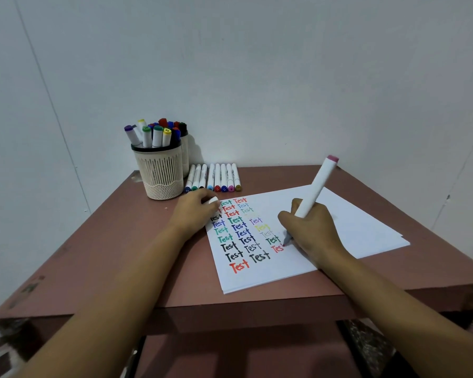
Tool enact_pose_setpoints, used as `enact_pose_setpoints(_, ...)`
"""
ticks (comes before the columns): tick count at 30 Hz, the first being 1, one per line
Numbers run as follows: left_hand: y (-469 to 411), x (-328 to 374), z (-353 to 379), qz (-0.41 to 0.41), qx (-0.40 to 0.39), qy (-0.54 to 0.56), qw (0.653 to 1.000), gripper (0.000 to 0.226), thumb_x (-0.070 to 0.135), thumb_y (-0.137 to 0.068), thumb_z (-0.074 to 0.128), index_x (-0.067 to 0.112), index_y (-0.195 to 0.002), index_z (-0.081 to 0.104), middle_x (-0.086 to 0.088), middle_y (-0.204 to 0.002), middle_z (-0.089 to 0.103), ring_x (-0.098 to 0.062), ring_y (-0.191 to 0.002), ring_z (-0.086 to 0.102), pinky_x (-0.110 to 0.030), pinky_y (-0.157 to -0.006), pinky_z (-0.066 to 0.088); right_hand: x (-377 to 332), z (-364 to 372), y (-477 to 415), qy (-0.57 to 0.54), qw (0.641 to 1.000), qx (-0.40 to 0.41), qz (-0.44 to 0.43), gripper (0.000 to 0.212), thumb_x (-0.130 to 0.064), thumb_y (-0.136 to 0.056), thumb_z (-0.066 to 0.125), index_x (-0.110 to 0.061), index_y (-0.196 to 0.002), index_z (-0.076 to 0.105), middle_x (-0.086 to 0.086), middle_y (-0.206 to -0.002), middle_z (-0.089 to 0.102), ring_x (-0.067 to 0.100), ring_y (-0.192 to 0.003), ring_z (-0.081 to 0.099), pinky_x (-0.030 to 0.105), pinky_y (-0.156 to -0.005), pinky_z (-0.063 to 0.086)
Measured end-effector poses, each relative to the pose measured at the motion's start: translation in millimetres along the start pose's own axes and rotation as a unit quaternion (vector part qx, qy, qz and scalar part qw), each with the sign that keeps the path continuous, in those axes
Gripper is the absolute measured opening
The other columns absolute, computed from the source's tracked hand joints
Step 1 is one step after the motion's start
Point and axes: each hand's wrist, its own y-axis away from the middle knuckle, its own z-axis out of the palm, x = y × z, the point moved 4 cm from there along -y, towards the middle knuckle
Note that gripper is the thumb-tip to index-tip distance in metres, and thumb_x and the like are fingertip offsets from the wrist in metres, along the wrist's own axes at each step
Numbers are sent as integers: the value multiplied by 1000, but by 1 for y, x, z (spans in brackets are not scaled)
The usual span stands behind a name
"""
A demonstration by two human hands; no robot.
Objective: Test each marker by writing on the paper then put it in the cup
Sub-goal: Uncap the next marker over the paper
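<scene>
Head view: R hand (309,227) has fingers curled round marker (316,186), barrel tilted up and away, tip touching paper (352,222) at a part-written red "Tes". L hand (194,211) sits at paper's far-left corner, fingers curled on white cap (213,200). Beyond that corner stands cup (161,170) w/ markers; row of markers (216,178) lies just past paper's far edge.

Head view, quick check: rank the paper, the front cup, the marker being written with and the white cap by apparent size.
1. paper, largest by far.
2. front cup.
3. marker in the right hand: longer than the cup is tall, but much slimmer.
4. white cap in the left hand, partly hidden.
</scene>
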Motion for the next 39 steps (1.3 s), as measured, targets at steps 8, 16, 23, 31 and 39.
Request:
enact_pose_setpoints(8, 1, 1, 0, 2, -1, -1, 1000, 26, 22, -91, 56, 12, -114, 63, -3, -112, 63, -8, -91, 50, -21, -74, 34, 4, -2, -3, -15, 1000, -3, 15, 38, -2, -76, 54, -16, -50, 31, 13, -55, 41, 25, -54, 45, 26, -50, 34)
enact_pose_setpoints(16, 0, 1, 1, 3, 1, 8, 1000, 27, 23, -92, 54, 14, -116, 62, -3, -115, 63, -7, -92, 50, -19, -74, 34, -2, -3, 1, 0, 1000, 5, -8, 37, -1, -80, 53, -14, -55, 29, 1, -48, 34, 13, -45, 42, 21, -48, 36)
enact_pose_setpoints(23, 5, 13, 0, 81, 20, -17, 996, 29, 24, -94, 52, 14, -120, 60, -6, -118, 63, -15, -100, 57, -19, -80, 35, 0, -6, -4, -163, 984, -13, 74, 48, -20, -86, 69, -12, -57, 32, 3, -37, 49, 15, -38, 30, 20, -43, 24)
enact_pose_setpoints(31, 6, 19, 6, 156, -5, -31, 987, 34, 12, -94, 50, 9, -127, 54, -7, -111, 59, -15, -100, 55, -13, -79, 33, -23, 8, -16, -260, 961, -79, 48, 24, 0, -86, 47, -5, -62, 48, 5, -51, 52, 17, -51, 44, 22, -48, 39)
enact_pose_setpoints(39, 6, 20, 7, 191, 1, -5, 982, 26, 18, -92, 56, 10, -116, 61, -2, -105, 65, -13, -94, 57, -15, -77, 38, -16, 45, -41, -257, 958, -126, 22, 19, -1, -90, 55, -8, -73, 60, 19, -81, 65, 15, -68, 62, 21, -62, 53)
